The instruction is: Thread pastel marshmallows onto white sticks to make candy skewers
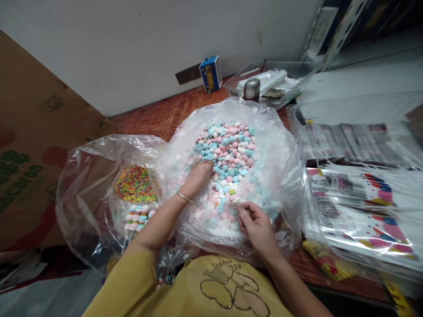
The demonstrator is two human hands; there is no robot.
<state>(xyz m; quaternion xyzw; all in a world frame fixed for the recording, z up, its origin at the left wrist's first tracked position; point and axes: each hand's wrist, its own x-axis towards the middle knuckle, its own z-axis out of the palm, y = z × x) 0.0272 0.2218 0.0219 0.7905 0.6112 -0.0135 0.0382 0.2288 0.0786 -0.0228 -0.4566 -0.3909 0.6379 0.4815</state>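
Observation:
A large clear plastic bag (277, 149) lies open on the table, full of pink, blue and white candies (228, 147). My left hand (200, 176), with a bangle at the wrist, reaches over the bag's left side, its fingers closed at the candies; what they hold, if anything, is hidden. At the bag's lower right, my right hand (254, 221) pinches something too small to make out, just beside the candies. A small yellow piece (231, 192) rests among the candies between my hands.
Left are colourful ring candies (135, 184) and stacked candies on sticks (140, 217) in clear plastic, beside a cardboard box (39, 132). Printed pouches (357, 187) lie right. Behind stand a clear bin (300, 72), a metal-topped can (252, 89) and a blue box (210, 74).

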